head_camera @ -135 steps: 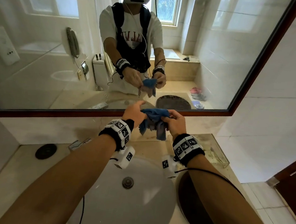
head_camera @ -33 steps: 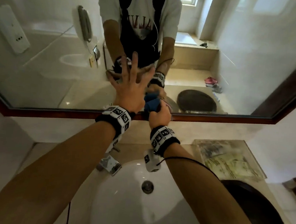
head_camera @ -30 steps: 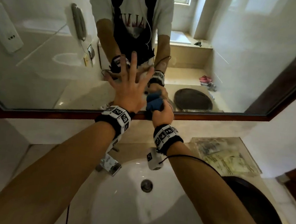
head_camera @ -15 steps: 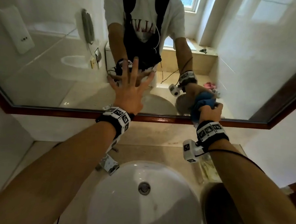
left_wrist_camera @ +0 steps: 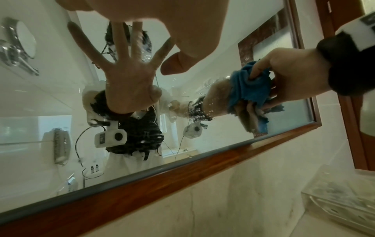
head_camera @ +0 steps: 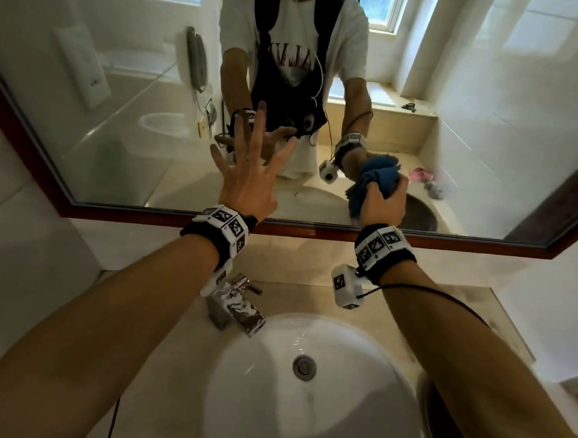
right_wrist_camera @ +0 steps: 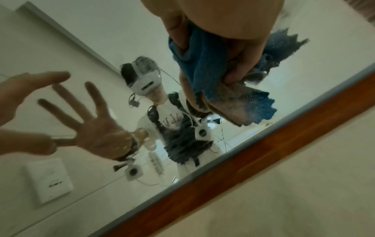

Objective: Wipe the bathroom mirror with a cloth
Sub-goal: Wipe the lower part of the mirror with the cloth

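A person leans over a bathroom counter (head_camera: 310, 290) toward a wall mirror (head_camera: 116, 131) bordered by a reddish-brown wooden frame (head_camera: 314, 232), both bare forearms stretched out, each wrist wrapped in a black band with black-and-white coded tags.

At left, the left hand (head_camera: 247, 178) is raised flat toward the glass with its fingers (head_camera: 252, 137) straight and fanned wide apart, holding nothing; the fingertips meet their own reflection, and the left wrist view shows the palm mirrored just behind them. Below that arm, a chrome tap (head_camera: 237, 309) streaked with white residue stands at the back edge of a round white basin (head_camera: 303, 391) with a metal drain at its centre.

At right, the right hand (head_camera: 382, 205) grips a bunched blue cloth (head_camera: 377, 177), fingers and thumb curled tightly round it. The cloth is held against the lower part of the mirror, just above the bottom rail of the frame and well to the right of the spread left hand. In the right wrist view the cloth (right_wrist_camera: 202, 64) shows a brownish inner face and frayed edges, its reflection doubled in the glass. In the left wrist view water droplets speckle the mirror (left_wrist_camera: 61, 104) near the cloth (left_wrist_camera: 249, 86).

A clear plastic tray (left_wrist_camera: 341, 197) sits on the counter at far right.
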### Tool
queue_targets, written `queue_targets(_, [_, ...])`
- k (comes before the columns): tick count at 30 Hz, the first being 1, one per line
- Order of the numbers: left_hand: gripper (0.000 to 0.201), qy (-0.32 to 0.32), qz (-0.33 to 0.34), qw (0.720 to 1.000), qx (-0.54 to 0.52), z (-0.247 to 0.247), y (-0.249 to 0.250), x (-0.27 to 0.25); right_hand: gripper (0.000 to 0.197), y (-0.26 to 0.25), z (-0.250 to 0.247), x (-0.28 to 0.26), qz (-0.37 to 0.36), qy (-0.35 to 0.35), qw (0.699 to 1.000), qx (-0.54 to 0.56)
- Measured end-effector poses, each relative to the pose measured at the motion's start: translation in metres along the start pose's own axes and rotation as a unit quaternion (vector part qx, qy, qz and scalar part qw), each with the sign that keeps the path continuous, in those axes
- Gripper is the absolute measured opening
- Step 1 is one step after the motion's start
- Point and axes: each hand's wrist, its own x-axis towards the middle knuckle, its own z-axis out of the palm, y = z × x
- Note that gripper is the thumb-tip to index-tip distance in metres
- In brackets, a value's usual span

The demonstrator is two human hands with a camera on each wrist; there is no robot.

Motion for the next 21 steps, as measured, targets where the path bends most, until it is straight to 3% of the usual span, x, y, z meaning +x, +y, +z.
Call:
queue_targets(3, [0.113,-0.029,0.005,1.000,-0.003,-0.007,-0.024,-0.001,0.039,0.004,0.039,-0.032,-0.024,-0.038,0.999,-0.005])
queue_targets(9, [0.109,-0.027,0.023,0.999,-0.008,-0.003,-0.043,0.001,0.059,0.024,0.118,-0.098,-0.040,-0.158,0.985,-0.049])
queue_targets(11, [0.110,-0.028,0.026,0.999,0.000,0.000,-0.046,0.002,0.054,0.021,0.125,-0.106,-0.042,-0.164,0.983,-0.068])
queue_targets(15, [0.106,-0.023,0.030,0.999,0.011,-0.001,-0.045,-0.002,0.036,0.020,0.108,-0.092,-0.034,-0.159,0.982,-0.094])
queue_targets(18, [0.112,-0.023,0.031,0.999,0.015,0.000,-0.046,-0.003,0.031,0.021,0.070,-0.068,0.047,-0.093,0.993,-0.055])
queue_targets(21, [0.116,-0.027,0.023,0.999,0.007,0.004,-0.045,-0.002,0.024,0.025,0.015,-0.029,0.086,-0.036,0.991,-0.092])
